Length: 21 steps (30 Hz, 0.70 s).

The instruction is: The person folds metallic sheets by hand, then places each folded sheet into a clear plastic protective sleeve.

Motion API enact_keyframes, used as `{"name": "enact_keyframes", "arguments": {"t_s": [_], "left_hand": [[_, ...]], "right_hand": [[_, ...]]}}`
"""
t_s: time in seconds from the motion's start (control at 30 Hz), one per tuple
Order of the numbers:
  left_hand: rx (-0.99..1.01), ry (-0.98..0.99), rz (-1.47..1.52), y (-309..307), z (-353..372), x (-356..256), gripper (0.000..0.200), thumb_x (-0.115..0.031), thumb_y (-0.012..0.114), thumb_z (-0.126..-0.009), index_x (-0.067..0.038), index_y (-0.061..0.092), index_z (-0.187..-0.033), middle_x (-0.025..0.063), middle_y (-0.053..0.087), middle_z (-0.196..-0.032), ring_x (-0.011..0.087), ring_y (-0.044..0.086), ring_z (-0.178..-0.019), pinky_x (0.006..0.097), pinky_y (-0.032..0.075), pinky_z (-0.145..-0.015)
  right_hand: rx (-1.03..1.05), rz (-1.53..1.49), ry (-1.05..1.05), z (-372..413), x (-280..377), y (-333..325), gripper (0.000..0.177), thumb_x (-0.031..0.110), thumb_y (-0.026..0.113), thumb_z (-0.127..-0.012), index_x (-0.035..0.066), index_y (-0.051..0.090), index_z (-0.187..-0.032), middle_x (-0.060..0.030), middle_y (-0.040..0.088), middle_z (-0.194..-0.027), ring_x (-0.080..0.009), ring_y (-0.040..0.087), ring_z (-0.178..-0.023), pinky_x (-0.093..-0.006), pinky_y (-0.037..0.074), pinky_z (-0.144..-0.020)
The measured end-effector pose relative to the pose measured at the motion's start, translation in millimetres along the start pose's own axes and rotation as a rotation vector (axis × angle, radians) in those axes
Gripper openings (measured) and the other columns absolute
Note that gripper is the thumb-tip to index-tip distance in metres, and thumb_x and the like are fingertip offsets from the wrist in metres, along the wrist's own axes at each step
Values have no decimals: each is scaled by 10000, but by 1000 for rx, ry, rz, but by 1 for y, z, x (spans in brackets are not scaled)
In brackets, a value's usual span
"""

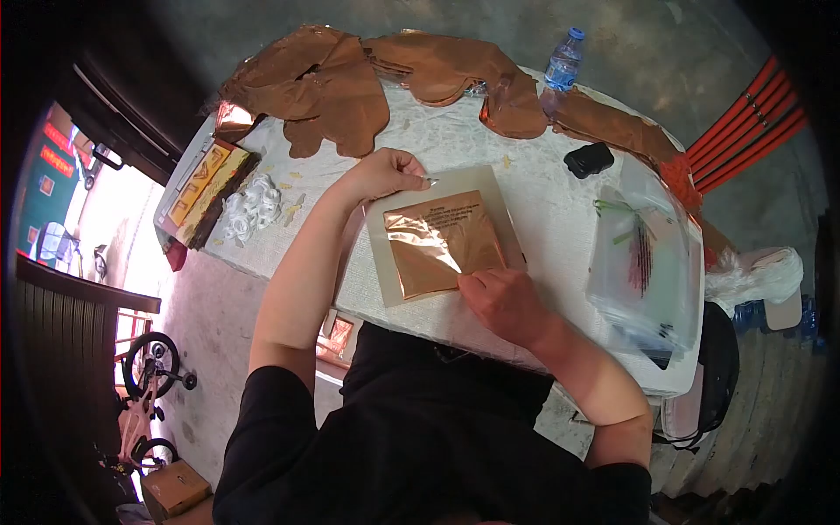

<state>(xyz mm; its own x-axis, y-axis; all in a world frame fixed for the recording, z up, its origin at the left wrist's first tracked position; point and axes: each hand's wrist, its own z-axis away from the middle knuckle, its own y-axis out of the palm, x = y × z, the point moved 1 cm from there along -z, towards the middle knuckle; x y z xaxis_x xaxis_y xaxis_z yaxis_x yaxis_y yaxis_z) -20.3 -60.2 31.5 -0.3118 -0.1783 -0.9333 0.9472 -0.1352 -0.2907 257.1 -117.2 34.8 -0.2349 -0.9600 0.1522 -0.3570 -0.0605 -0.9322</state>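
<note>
A folded copper-coloured foil sheet (437,241), which looks like a flat foil balloon, lies in front of me with small printed text over its upper part. Around it shows a pale, see-through plastic bag (382,278), square and flat on the table. At the bag's top left corner my left hand (389,173) is closed, thumb and forefinger pinched on a small shiny bit of the edge. My right hand (503,302) is curled with its fingertips at the foil's lower right edge, where creases run into the fingers. Its inner fingers are hidden.
Large brown foil shapes (341,96) line the table's (420,144) far edge. A water bottle (564,59) and a black object (589,160) stand right of them. Clear bags (643,262) are stacked right; white ribbon rolls (254,208) and a printed box (206,192) lie left.
</note>
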Motion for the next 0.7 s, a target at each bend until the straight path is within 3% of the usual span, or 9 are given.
{"name": "enact_keyframes", "arguments": {"t_s": [0.07, 0.17, 0.23, 0.37, 0.57, 0.63, 0.7], "left_hand": [[18, 0, 87, 1, 1, -4, 125, -128, 703, -829, -18, 663, -874, -5, 655, -782, 65, 585, -706, 214, 474, -645], [-3, -177, 142, 1, 2, -8, 150, -141, 700, -836, -13, 670, -909, 2, 668, -820, 68, 597, -729, 215, 482, -664], [21, -14, 215, 1, -1, 1, 139, -136, 703, -833, -14, 675, -895, 4, 673, -823, 70, 600, -719, 214, 483, -665], [37, 28, 252, -4, -3, 8, 138, -111, 708, -814, 5, 678, -884, 42, 679, -816, 81, 603, -700, 223, 500, -652], [-42, -68, -23, 2, 1, -1, 252, -161, 767, -761, 22, 668, -904, 49, 669, -817, 91, 594, -716, 251, 495, -666], [-169, 66, -171, 5, 3, -2, 364, -225, 799, -719, 31, 657, -936, 56, 655, -796, 115, 591, -708, 271, 491, -662], [-225, 79, -282, 2, 12, -7, 327, -194, 772, -750, 18, 651, -967, 42, 638, -809, 114, 581, -727, 257, 476, -666]], "right_hand": [[-19, -15, -7, 0, 0, 1, 61, 74, 553, -721, 68, 501, -754, -73, 563, -691, -220, 618, -659, -337, 501, -559], [-31, -25, -15, 0, -2, 2, 56, 75, 548, -724, 69, 503, -758, -74, 566, -695, -220, 618, -660, -340, 503, -566], [-24, -24, -16, 0, -2, 2, 53, 75, 545, -726, 69, 505, -761, -74, 567, -697, -221, 619, -661, -342, 504, -569], [-26, -29, -12, 0, -2, 2, 56, 75, 546, -722, 70, 507, -762, -74, 571, -703, -221, 620, -664, -342, 505, -570], [-39, -24, -12, 0, -2, 2, 67, 74, 554, -710, 72, 506, -757, -71, 564, -689, -220, 616, -648, -341, 501, -552], [-35, -30, -4, 0, -1, 3, 68, 72, 555, -707, 72, 507, -756, -71, 563, -684, -220, 617, -644, -341, 500, -544], [-68, -39, 1, 1, -2, 4, 68, 68, 556, -706, 75, 508, -753, -70, 563, -678, -219, 617, -637, -337, 495, -530]]}}
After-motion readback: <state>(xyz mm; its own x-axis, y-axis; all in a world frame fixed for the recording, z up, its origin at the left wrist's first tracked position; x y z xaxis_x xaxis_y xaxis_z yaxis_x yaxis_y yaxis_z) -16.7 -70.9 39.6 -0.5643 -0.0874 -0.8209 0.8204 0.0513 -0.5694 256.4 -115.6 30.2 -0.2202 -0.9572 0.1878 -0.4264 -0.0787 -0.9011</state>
